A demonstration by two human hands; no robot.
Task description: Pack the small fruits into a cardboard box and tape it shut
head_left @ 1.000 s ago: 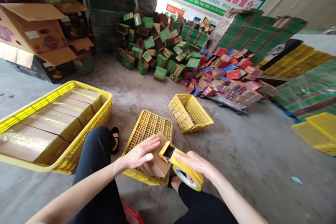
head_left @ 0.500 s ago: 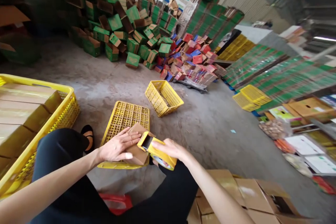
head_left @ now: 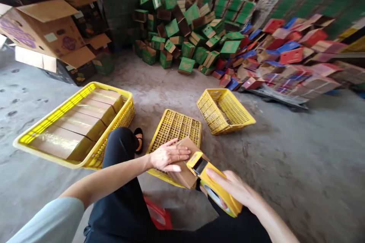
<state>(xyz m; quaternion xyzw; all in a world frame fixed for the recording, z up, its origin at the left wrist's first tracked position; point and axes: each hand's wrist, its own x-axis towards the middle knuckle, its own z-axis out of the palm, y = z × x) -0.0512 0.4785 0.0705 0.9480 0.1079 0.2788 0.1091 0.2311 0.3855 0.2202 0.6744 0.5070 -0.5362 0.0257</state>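
Note:
A small brown cardboard box (head_left: pixel 182 174) lies on an upturned yellow plastic crate (head_left: pixel 178 123) between my knees. My left hand (head_left: pixel 169 155) rests flat on top of the box, fingers stretched out. In my right hand (head_left: pixel 228 184) is a yellow tape dispenser (head_left: pixel 215 188), gripped around its body with the tape roll showing at its side. The dispenser's front end meets the right edge of the box; whether tape is stuck there I cannot make out.
To the left stands a yellow crate (head_left: pixel 114 155) packed with taped boxes. An open yellow basket (head_left: pixel 225 110) sits ahead. Piles of green boxes (head_left: pixel 186 64) and red and blue boxes (head_left: pixel 291 56) fill the back. A large open carton (head_left: pixel 57 30) is at far left. Something red (head_left: pixel 159 214) lies below me.
My view has swung left, bringing the packed crate and the large carton into fuller sight. The left hand stays on the box, and the tape dispenser remains at its right edge.

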